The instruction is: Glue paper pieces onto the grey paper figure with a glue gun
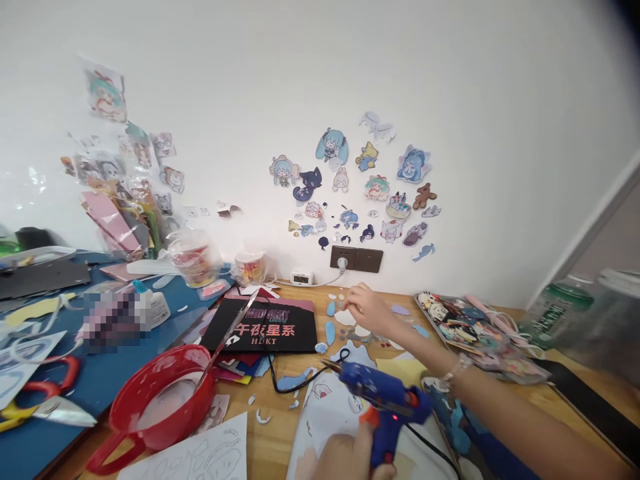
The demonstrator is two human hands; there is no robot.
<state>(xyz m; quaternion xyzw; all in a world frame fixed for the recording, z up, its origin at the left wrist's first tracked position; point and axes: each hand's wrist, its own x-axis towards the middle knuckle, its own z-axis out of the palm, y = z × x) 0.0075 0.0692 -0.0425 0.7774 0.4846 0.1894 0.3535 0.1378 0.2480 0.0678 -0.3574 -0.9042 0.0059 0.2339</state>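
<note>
My left hand, at the bottom edge, is closed around the handle of a blue glue gun with an orange trigger and a small red light. The gun's nozzle points left above white paper with drawings. Coming in from the right, my right hand hovers over small cut-out pieces near the wall. Its fingers are curled and pressed together, and whatever they hold is too small to name. Blue pieces lie on the wooden table beside it.
A red cup with a stick stands left, near scissors. Behind it lies a black card folder. Cut-out stickers cover the wall above a socket. A sticker-filled pouch and a green-labelled jar are right.
</note>
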